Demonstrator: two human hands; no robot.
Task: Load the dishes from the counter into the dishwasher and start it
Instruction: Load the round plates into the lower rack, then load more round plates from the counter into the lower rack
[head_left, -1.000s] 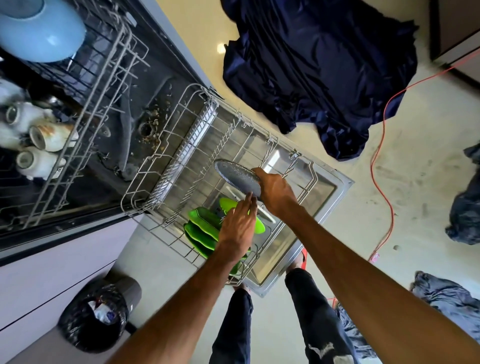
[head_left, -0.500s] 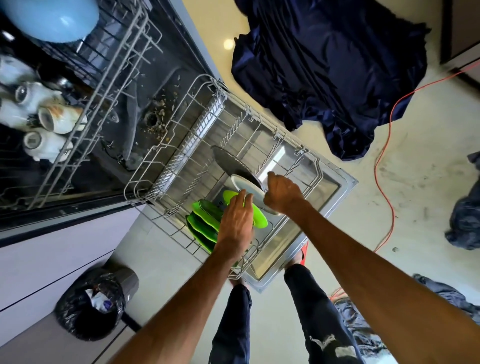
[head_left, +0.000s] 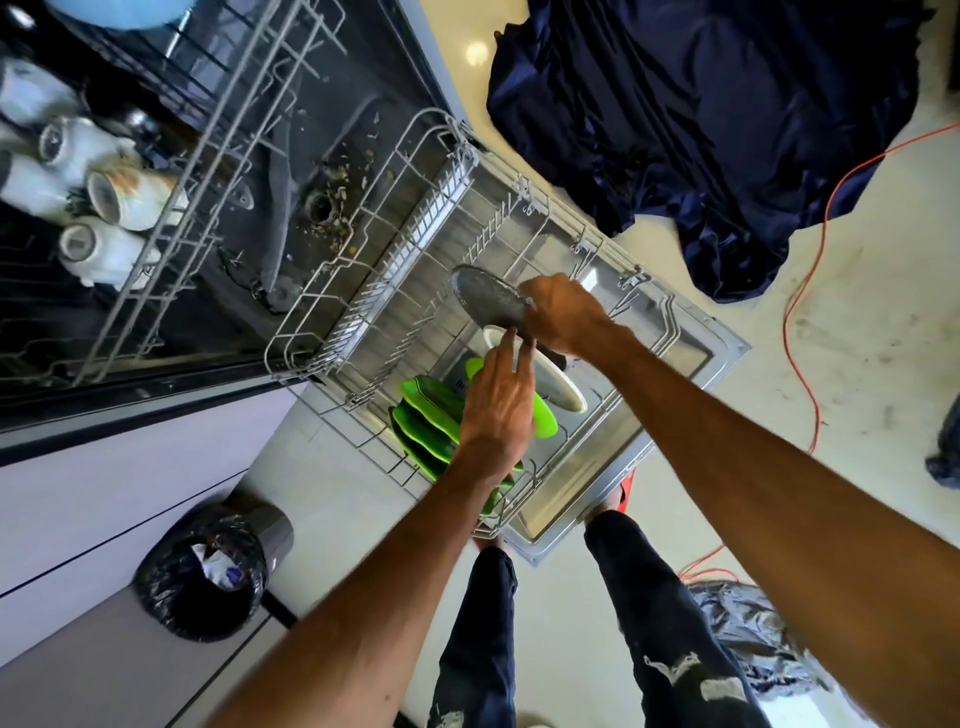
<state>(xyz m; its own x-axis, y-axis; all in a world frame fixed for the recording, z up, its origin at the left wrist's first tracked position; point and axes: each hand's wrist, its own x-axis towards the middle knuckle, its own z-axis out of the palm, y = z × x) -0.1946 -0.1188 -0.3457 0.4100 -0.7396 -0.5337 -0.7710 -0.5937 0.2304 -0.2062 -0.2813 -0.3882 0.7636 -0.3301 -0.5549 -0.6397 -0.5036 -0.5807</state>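
3 things crowd the floor around the work: a dark blue crumpled cloth (head_left: 701, 119) at upper right, a thin orange cable (head_left: 787, 317) at the right edge and a black-bagged round bin (head_left: 208, 566) at lower left. At upper left, the upper wire rack (head_left: 171, 218) holds a row of white ceramic cups (head_left: 130, 200). In the centre the lower wire rack (head_left: 358, 322) sits over the open dishwasher door (head_left: 691, 364). In its lower part bright green plates (head_left: 431, 421) stand on edge, a white round plate (head_left: 563, 387) just beside them. The right hand (head_left: 563, 317) grips the right edge of a grey speckled round plate (head_left: 485, 299), held tilted above the rack's tines. The left hand (head_left: 498, 410) lies over the green plates, fingers (head_left: 503, 358) nearly straight, tips at the white plate's upper rim, grasping nothing.
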